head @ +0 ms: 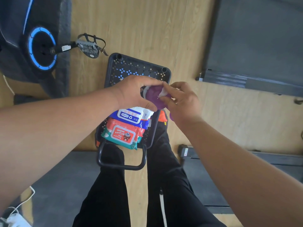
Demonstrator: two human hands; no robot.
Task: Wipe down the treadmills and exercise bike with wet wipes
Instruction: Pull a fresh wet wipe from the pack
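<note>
My left hand [136, 92] grips a purple pack of wet wipes [154, 95] above a black perforated basket [139, 68]. My right hand [182, 99] pinches a white wipe [162, 94] that sticks out of the pack's top. Two more packs lie in the basket: a blue and white one [131, 116] and a red and green one [123, 134]. The exercise bike [32, 43] with a blue ring and a pedal [88, 45] stands at the upper left. One treadmill [255, 46] is at the upper right, another treadmill [205, 169] at the lower right.
The basket's handle [121, 166] hangs over my legs in black trousers [114, 194]. A dark mat [62, 181] lies at the lower left with a white cable [21, 203] across it. Wooden floor [139, 27] shows between the machines.
</note>
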